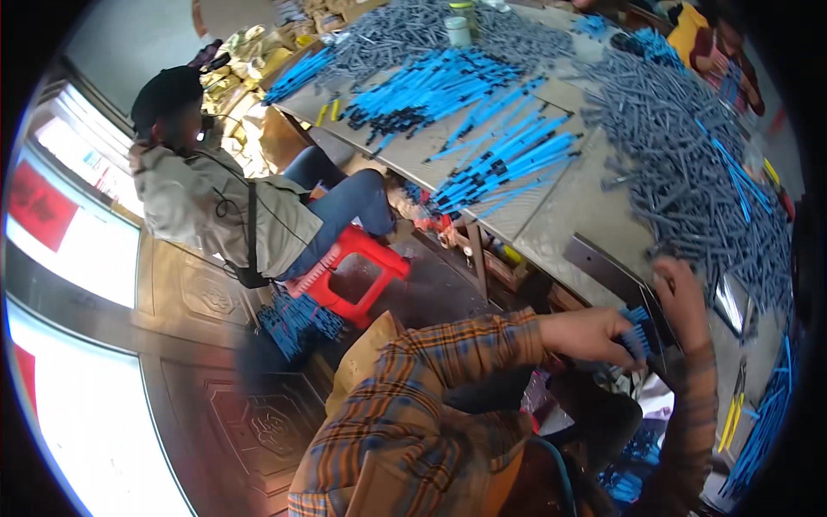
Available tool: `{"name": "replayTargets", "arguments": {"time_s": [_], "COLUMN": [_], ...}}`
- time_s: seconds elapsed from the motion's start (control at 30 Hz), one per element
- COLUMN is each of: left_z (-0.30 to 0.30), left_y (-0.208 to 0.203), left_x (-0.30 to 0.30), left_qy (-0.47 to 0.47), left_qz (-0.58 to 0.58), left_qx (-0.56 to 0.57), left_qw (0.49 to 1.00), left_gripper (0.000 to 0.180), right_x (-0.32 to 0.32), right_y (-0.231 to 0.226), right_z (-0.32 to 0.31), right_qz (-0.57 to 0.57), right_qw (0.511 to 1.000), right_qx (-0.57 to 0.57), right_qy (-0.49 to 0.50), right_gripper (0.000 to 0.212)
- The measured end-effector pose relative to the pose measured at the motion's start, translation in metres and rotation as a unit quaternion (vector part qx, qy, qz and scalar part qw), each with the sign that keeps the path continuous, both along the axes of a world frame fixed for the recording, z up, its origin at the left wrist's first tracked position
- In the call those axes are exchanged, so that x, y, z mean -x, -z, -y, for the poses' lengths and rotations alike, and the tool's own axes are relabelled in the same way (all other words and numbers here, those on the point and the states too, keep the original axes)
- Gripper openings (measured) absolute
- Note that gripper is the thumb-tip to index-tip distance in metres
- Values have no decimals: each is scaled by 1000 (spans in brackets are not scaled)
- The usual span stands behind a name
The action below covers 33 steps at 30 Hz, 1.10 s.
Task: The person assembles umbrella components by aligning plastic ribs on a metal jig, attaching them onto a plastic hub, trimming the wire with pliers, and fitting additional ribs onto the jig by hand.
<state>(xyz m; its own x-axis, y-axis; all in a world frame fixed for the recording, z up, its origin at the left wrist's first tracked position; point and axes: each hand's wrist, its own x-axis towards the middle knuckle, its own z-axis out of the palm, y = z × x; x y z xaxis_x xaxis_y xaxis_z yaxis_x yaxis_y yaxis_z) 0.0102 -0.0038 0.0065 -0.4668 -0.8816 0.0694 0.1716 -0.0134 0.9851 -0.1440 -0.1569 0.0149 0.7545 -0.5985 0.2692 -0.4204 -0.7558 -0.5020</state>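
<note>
- Our left hand (586, 334) is closed, pinching a small bunch of blue ridged pieces (636, 333) between thumb and fingers at the table's near edge; we cannot count them.
- Our right hand (685, 302) is half curled just beside them, near one dark metal bar (603, 261); we cannot tell whether it holds anything.
- On the table (588, 196) we see grey plastic pieces (680, 164) and blue strips (508, 168), too many to count, and one yellow-handled hand tool (732, 420) nearby.
- Farther out, we count two jars (457, 33) and one co-worker (228, 198) on one red stool (353, 271).
</note>
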Motion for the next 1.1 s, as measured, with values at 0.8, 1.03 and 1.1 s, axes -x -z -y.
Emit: {"name": "replayTargets", "arguments": {"time_s": [0.8, 1.03, 1.1], "left_z": [-24, -105, -119], "left_y": [-5, 3, -1], "left_x": [1, 19, 24], "left_qy": [86, 188, 207], "left_qz": [4, 52, 54], "left_qx": [37, -62, -50], "left_qw": [996, 979, 976], "left_gripper": [19, 20, 21], "right_x": [26, 65, 79], "right_y": [-85, -46, -11], "right_z": [-52, -151, -169], "right_qz": [-241, -394, -363], "right_qw": [902, 894, 909], "right_qx": [285, 72, -59], "right_qy": [-217, -199, -195], "right_gripper": [26, 11, 19]}}
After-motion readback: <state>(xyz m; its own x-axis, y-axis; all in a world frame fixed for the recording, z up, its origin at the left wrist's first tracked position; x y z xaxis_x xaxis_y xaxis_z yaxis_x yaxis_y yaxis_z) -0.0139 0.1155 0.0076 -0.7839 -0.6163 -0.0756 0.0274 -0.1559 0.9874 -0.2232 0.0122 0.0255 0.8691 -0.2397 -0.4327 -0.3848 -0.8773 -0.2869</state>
